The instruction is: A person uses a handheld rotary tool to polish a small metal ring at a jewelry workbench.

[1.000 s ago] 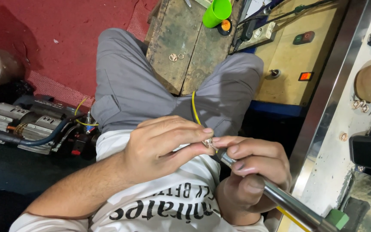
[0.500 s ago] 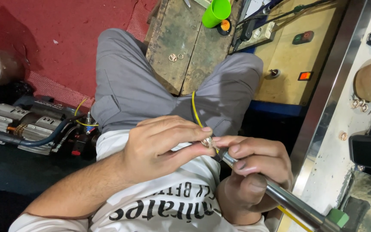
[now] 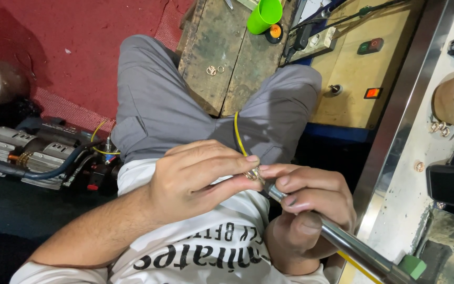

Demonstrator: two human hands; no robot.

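My left hand (image 3: 195, 179) pinches a small gold-coloured ring (image 3: 252, 174) between thumb and fingertips. The ring sits at the narrow tip of a steel tapered rod (image 3: 353, 244). My right hand (image 3: 311, 215) is wrapped around that rod, with the thumb lying along it and the fingertips near the ring. A thin yellow strip (image 3: 237, 134) curves up from the ring over my grey trousers. Both hands are held over my lap, above a white printed shirt.
Between my knees stands a worn wooden block (image 3: 200, 58) with two small rings (image 3: 215, 69) on it. Behind it are a green cup (image 3: 265, 14) and a yellow panel (image 3: 353, 79) with switches. A steel-edged bench (image 3: 400, 115) runs along the right. A grey motor unit (image 3: 32, 158) lies on the floor at left.
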